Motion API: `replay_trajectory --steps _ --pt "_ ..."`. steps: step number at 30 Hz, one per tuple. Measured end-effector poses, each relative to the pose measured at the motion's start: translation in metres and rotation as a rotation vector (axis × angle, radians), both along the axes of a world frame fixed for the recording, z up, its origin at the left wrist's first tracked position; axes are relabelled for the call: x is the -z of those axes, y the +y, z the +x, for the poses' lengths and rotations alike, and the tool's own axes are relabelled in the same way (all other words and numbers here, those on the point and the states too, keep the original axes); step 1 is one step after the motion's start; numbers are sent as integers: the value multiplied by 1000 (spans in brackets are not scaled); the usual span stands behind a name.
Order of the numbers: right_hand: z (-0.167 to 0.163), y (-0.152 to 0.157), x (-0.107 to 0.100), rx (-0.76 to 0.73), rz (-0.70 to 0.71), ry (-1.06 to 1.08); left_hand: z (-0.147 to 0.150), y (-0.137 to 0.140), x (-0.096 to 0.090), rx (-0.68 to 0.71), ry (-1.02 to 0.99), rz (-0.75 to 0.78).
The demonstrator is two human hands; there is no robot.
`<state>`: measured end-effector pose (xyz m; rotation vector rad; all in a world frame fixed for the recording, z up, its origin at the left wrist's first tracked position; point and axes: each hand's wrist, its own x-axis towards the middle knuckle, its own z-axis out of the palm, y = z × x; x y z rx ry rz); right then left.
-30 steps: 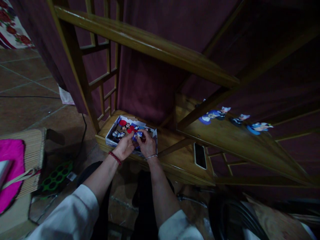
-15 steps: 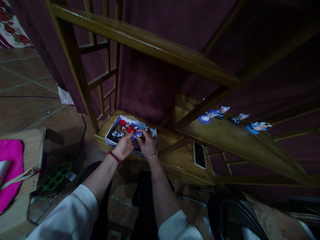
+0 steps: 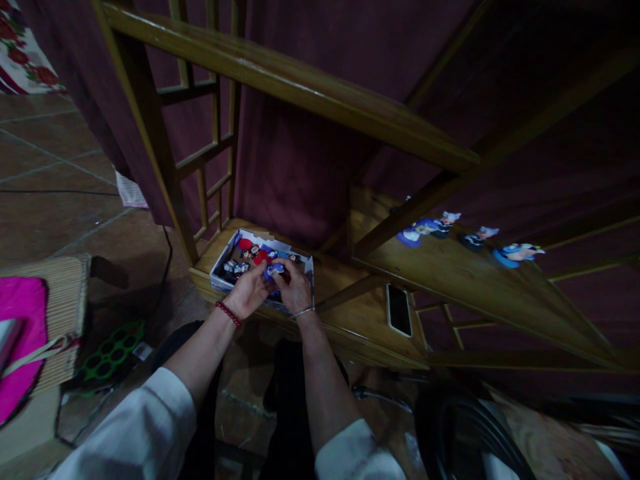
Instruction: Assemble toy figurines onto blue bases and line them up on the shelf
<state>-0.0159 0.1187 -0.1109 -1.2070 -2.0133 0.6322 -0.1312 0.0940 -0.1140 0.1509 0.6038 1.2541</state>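
Observation:
A small blue-and-white figurine (image 3: 275, 269) is held between my two hands, just above a white cardboard box (image 3: 220, 268). My left hand (image 3: 251, 291) has its fingers on the figurine's left side. From the right, my right hand (image 3: 295, 285) grips it with thumb and fingers. Several more figurines lie in the box, among them a blue-and-white one (image 3: 236, 268) at the left and a red one (image 3: 261, 255) near the middle. My hands cover the front right part of the box.
The box stands on a low wooden shelf (image 3: 345, 300), with a phone (image 3: 399, 311) to its right. Several figurines (image 3: 515, 255) stand on a higher shelf (image 3: 450, 287). A wooden rail (image 3: 290, 87) crosses above. A stool with a pink cloth (image 3: 25, 333) is at left.
Almost nothing differs. Both hands stay over the box with the same figurine between them, and the view has shifted very slightly.

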Motion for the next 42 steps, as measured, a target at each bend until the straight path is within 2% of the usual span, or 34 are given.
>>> replay_trajectory --steps 26,42 --pt "-8 -2 2 190 61 -3 3 -1 -3 -19 -48 25" --pt "-12 -2 2 258 93 -15 5 -1 -3 -24 -55 20"
